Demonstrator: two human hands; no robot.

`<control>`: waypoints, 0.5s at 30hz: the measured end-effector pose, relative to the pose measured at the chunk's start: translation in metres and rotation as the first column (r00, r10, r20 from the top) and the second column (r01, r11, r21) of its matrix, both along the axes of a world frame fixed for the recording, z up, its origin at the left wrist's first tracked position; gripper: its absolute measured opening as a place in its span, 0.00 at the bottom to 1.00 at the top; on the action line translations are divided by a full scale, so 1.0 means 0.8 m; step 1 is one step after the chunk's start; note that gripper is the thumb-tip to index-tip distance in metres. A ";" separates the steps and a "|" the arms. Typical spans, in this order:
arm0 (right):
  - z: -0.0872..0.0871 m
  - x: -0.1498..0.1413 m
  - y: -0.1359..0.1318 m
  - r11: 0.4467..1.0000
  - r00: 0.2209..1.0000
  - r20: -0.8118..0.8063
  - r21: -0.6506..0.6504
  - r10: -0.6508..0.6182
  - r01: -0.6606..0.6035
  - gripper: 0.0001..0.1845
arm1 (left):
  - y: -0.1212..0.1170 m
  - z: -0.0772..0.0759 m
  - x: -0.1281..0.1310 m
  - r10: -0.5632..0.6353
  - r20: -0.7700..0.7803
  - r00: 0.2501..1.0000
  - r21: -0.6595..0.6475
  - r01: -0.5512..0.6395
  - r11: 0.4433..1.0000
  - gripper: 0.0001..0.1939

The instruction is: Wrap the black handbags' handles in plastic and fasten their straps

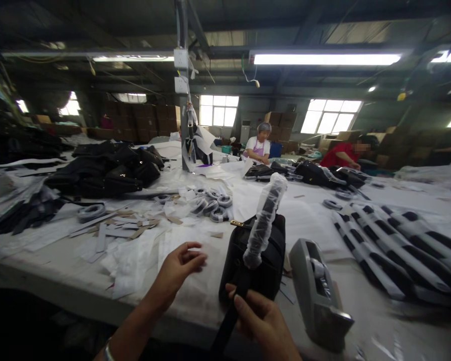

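A black bag (231, 255) stands on the white-covered table in front of me. Along its top a bundle wrapped in white translucent film (262, 225) sticks up and away from me. My right hand (261, 316) pinches a black strap (227, 326) at the near side of the bag, thumb against fingers. The strap hangs down towards the table's near edge. To the left of the bag, my left hand (180, 271) is raised above the table, its fingers curved and apart with nothing in them. A gold zip pull (236, 223) shows at the bag's upper left.
Right of the bag stands a grey tape dispenser (315, 296), with wrapped black straps (394, 250) beyond it. Rolled strap coils (214, 205), card scraps (116, 225) and piled black bags (108, 168) lie further left. Two people (261, 143) work across the table, near a metal post (185, 120).
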State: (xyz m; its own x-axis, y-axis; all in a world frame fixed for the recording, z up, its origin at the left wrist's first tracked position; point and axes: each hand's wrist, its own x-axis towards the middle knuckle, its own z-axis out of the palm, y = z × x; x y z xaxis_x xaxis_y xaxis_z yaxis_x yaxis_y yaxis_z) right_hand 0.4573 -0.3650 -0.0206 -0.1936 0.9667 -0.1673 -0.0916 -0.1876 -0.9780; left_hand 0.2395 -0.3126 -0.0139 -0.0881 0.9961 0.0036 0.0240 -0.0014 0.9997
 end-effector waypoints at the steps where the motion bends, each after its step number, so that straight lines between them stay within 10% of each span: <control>1: 0.000 0.000 -0.001 1.000 1.000 0.002 -0.004 0.006 -0.006 0.33 | -0.013 -0.002 0.007 -0.002 0.056 0.998 -0.029 0.003 1.000 0.23; 15: 0.008 0.010 -0.010 0.982 0.985 0.044 0.079 0.170 -0.173 0.20 | -0.081 -0.012 0.024 -0.096 0.014 0.995 -0.144 0.097 0.985 0.14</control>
State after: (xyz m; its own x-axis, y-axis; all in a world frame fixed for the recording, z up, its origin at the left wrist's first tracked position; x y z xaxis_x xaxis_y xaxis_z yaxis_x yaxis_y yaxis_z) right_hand 0.4654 -0.3730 -0.0144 -0.3526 0.9305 -0.0992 -0.0286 -0.1166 -0.9928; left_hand 0.2589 -0.3775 -0.0233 0.0094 0.9900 -0.1407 0.0241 0.1404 0.9898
